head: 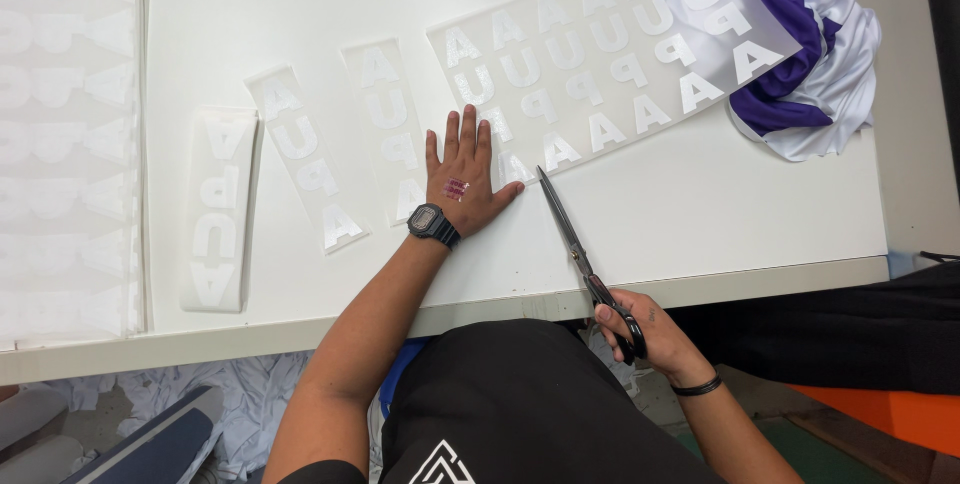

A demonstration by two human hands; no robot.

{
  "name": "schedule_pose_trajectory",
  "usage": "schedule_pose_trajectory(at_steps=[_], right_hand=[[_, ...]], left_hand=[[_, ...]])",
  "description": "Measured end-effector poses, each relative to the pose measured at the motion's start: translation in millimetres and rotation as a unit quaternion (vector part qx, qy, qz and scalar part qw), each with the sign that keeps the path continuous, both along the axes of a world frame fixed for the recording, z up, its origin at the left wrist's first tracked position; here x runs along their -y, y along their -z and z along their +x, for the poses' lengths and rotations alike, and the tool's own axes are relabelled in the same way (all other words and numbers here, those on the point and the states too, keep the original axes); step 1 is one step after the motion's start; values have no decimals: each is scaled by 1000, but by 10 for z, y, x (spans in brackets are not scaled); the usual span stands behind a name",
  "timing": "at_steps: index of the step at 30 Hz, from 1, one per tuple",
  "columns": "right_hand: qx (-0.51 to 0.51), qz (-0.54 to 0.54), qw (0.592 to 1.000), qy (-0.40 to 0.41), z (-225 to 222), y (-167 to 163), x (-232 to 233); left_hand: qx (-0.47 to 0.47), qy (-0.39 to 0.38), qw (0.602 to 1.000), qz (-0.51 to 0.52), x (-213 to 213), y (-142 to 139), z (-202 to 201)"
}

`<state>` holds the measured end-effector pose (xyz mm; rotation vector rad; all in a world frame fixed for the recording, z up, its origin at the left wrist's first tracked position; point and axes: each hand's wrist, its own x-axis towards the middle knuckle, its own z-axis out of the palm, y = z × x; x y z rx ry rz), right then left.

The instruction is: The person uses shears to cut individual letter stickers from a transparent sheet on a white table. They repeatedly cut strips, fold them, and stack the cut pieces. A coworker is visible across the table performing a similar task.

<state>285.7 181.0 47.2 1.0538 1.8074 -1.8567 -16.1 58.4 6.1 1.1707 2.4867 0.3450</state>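
Strips (305,159) cut so far: three, lying left on counter (700,214). Left hand (462,184) flat, pinning big letter sheet (610,59); right hand (640,334) grips scissors (580,249), blades shut at sheet's edge. Several columns uncut.

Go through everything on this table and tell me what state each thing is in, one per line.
Left hand: flat, pressing the big sheet.
Right hand: gripping scissors.
Scissors: blades closed, tip at the sheet's edge.
Big letter sheet: uncut, flat.
Three cut strips: separated, lying flat.
Purple-and-white cloth: crumpled.

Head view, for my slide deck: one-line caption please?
Left hand pins clear sheet of white letters; right hand holds black scissors.
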Motion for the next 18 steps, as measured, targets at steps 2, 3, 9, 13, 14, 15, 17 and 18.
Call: schedule_pose_trajectory(at_steps=[2, 3, 9, 13, 14, 15, 17, 18], right_hand=[[-6, 0, 1000, -3, 0, 4, 3], [-9, 0, 1000, -4, 1, 9, 5], [0, 9, 1000, -1, 13, 66, 21], [-19, 0, 1000, 0, 17, 79, 33], [-21, -4, 1000, 3, 16, 77, 32], [-23, -8, 1000, 6, 15, 72, 29], [-21, 8, 1000, -2, 9, 59, 13], [-19, 15, 1000, -6, 4, 52, 4]], left_hand=[[-1, -1, 1000, 2, 1, -5, 1], [-3, -1, 1000, 6, 4, -9, 0], [20, -12, 1000, 18, 1, -8, 12], [-26, -39, 995, 87, -95, 54, 115], [-32, -32, 997, 68, -117, 73, 134], [-38, -24, 998, 48, -136, 92, 151], [-38, -15, 999, 25, -158, 119, 160], [-30, -15, 999, 20, -164, 126, 153]])
